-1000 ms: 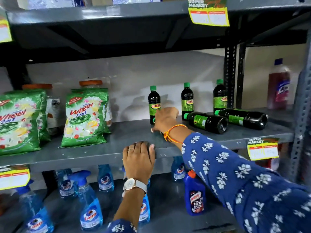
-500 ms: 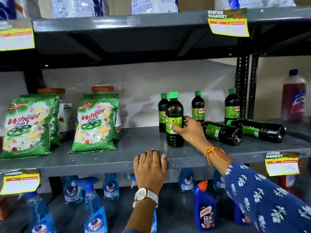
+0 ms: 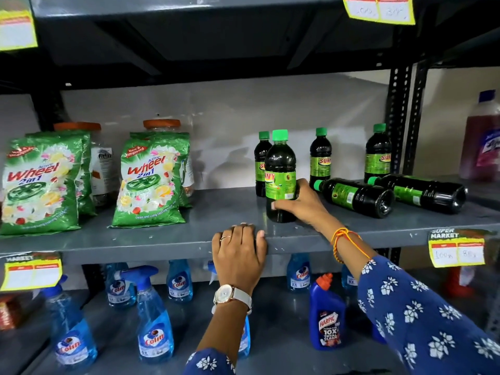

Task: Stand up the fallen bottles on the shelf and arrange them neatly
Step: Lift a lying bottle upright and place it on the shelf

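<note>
Right hand [image 3: 300,204] clamps fingers and thumb round the lower body of an upright Sunny bottle [image 3: 280,180] near the middle shelf's [image 3: 162,239] front edge. Left hand [image 3: 239,255] hooks its fingers, held together, over that edge. Nearer fallen bottle [image 3: 354,196] and farther fallen bottle [image 3: 422,193] lie toward the right end. Probably full, stiff and smooth-walled, so best gripped mid-body at the label.

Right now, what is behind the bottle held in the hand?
Another upright bottle stands behind the held bottle, slightly to the left. Its right side is covered, so its label shows only partly.
</note>
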